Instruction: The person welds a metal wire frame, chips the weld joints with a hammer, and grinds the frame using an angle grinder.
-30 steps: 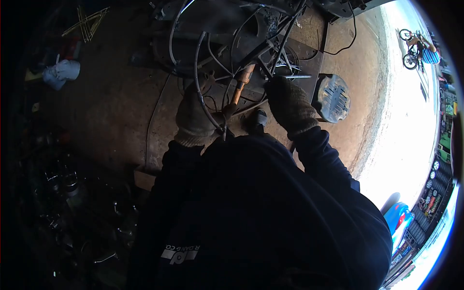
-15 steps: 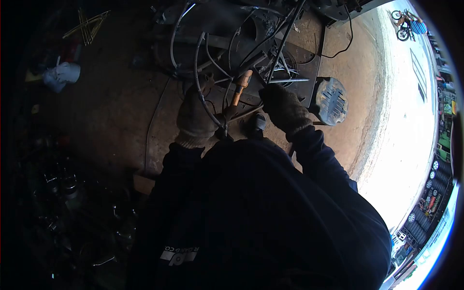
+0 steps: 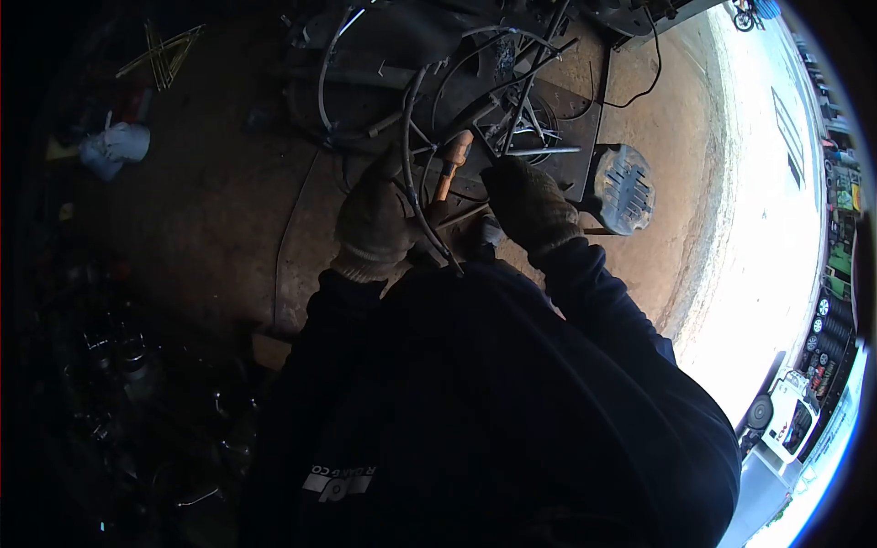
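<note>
My left hand [image 3: 373, 222], in a knitted work glove, is closed at a frame of bent metal rod [image 3: 410, 137], whose curved bar rises past the fingers. My right hand [image 3: 530, 203], gloved too, is closed beside a thin dark bar; what sits in its fingers is hidden by shadow and the glove. Between the two hands is an orange-handled tool [image 3: 454, 153], perhaps a welding electrode holder. Just beyond lies a dark metal work table [image 3: 571, 164] with more bent rods and loose wire on it.
A worn stool [image 3: 625, 190] stands right of the table. A cable [image 3: 290, 215] runs over the brown floor at left. A white bundle [image 3: 116, 146] and thin yellowish rods [image 3: 163, 59] lie farther left. Dark metal parts crowd the lower left. Outside is a white truck [image 3: 787, 416].
The curved rod frame has turned, its upper end swinging right and its lower end too. My right hand has shifted slightly left. Outside, a truck has come into view and a motorcycle has moved up.
</note>
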Demonstrator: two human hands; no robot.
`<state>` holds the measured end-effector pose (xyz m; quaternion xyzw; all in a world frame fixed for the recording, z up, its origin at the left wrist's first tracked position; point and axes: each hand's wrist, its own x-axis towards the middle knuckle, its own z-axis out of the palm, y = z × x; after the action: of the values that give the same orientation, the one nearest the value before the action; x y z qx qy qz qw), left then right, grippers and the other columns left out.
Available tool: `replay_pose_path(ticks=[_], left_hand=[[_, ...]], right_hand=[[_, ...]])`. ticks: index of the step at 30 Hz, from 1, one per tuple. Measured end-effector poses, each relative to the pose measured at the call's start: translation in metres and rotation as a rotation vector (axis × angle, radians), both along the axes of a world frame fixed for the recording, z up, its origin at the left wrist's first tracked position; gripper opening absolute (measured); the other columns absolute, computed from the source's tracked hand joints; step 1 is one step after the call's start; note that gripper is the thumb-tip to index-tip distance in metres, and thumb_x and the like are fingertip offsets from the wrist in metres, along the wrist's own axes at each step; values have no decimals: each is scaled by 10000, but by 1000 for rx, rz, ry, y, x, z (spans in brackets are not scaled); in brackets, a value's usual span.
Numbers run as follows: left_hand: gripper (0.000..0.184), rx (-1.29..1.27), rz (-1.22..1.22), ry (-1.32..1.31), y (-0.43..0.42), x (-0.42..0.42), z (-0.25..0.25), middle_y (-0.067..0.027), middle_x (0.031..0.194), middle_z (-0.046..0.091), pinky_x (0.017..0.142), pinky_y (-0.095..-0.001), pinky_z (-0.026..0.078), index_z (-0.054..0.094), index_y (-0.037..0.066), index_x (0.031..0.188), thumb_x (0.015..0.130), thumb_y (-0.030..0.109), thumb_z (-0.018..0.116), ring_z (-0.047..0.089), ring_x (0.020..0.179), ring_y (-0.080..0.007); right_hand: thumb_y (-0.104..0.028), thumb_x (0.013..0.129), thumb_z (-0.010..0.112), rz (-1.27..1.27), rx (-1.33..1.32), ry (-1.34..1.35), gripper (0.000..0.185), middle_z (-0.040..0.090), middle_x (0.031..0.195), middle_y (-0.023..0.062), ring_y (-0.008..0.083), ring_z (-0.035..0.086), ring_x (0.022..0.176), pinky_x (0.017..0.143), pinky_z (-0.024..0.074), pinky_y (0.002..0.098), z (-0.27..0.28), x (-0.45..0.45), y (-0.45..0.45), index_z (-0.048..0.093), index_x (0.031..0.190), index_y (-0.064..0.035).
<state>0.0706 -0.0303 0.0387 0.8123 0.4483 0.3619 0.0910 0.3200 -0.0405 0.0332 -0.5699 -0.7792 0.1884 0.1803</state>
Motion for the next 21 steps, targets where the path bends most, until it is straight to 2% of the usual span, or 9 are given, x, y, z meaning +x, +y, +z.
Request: replay_pose_path(ticks=[4, 7, 10, 12, 13, 16, 18, 20, 21], left_hand=[[932, -18, -7, -75, -1, 1, -3, -185, 1202, 621, 841, -392, 580, 437, -7, 1366, 770, 645, 735, 657, 1085, -310], [948, -50, -31, 3, 0, -1, 1, -188, 1209, 618, 839, -390, 578, 426, -7, 1378, 769, 653, 730, 656, 1091, -308], [954, 14, -17, -25, -1, 2, -1, -176, 1190, 624, 828, -388, 578, 437, -7, 1370, 760, 665, 729, 662, 1072, -305], [960, -78, -55, -80, -4, 0, 1, -197, 1276, 570, 960, -420, 538, 377, 21, 1415, 682, 357, 898, 611, 1166, -337], [960, -76, -58, -78, -6, 0, 3, -197, 1276, 570, 960, -420, 538, 377, 21, 1415, 682, 357, 898, 611, 1166, -337], [938, -108, -37, -58, -3, 2, 7, -201, 1268, 572, 931, -406, 552, 383, -6, 1402, 704, 370, 884, 624, 1145, -330], [957, -13, -4, -25, -1, 1, 0, -179, 1169, 632, 837, -396, 574, 444, 4, 1365, 745, 672, 736, 659, 1082, -299], [952, -38, 3, -57, -3, 3, -2, -186, 1176, 628, 838, -405, 572, 457, -3, 1361, 737, 652, 756, 657, 1085, -304], [950, -46, 3, -70, -2, 2, -1, -190, 1179, 626, 839, -410, 571, 464, -7, 1359, 733, 642, 766, 656, 1087, -306]], right_hand=[[-167, 940, 564, -144, -32, 80, 160, 622, 950, 181, 395, 632, 896, 730, 519, 469, 3, -5, 2, 615, 985, -22], [-175, 947, 559, -29, -145, 33, 166, 624, 913, 185, 403, 634, 871, 728, 517, 472, 8, -9, 3, 612, 984, -22], [-173, 950, 553, -29, 56, 91, 168, 623, 911, 190, 400, 633, 864, 728, 515, 473, 14, -1, 7, 610, 989, -20], [-171, 949, 552, -57, -67, 78, 167, 621, 928, 190, 400, 629, 871, 731, 514, 472, 16, -8, 4, 611, 992, -21], [-170, 949, 551, -89, -186, 71, 167, 620, 946, 189, 400, 624, 877, 733, 514, 470, 17, -12, 4, 611, 995, -21], [-156, 941, 554, 133, 67, -16, 167, 622, 964, 180, 379, 631, 905, 741, 520, 456, 11, 4, 11, 620, 1014, -21], [-144, 934, 560, 11, 33, 19, 166, 625, 959, 174, 366, 636, 910, 744, 525, 446, 6, -1, 5, 624, 1025, -22], [-132, 927, 566, -113, 4, 55, 167, 627, 953, 168, 353, 642, 914, 748, 530, 437, 5, -2, 3, 629, 1037, -23], [-123, 924, 567, 35, -19, -25, 170, 626, 946, 165, 346, 644, 911, 746, 531, 430, 4, 0, 3, 631, 1044, -20]])
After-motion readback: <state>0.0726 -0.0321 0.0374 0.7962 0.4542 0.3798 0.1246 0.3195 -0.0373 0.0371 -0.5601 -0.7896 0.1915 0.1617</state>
